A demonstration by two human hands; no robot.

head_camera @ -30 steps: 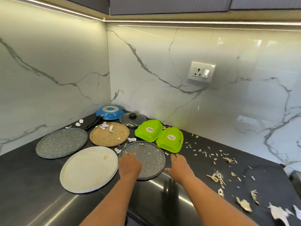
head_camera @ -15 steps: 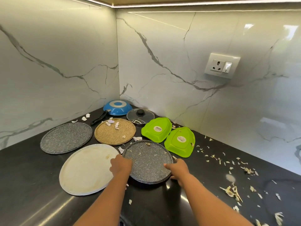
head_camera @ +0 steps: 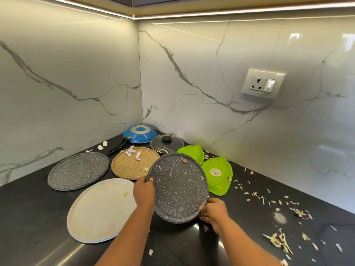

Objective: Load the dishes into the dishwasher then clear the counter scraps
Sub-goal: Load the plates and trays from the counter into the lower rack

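Head view shows the dark speckled plate [head_camera: 178, 187] now lifted off the counter [head_camera: 38, 217] and tilted toward the camera, where half a second ago it lay flat near the front edge. The left hand [head_camera: 144, 192] grips its left rim with fingers curled over the edge; the right hand [head_camera: 213, 210] pinches the lower right rim. A few scraps cling to the plate's face — they may slide off as it tilts. This looks like the first dish on its way to the dishwasher, which is out of view.

Left on the counter: a white plate [head_camera: 99, 210] at the front, a second speckled plate [head_camera: 77, 173] toward the left wall, a tan plate [head_camera: 132, 166] with peels, two green lids [head_camera: 217, 175], a glass lid [head_camera: 167, 144] and a blue pan [head_camera: 140, 133] in the back corner. Peel scraps [head_camera: 278, 240] litter the right side — untouched so far.
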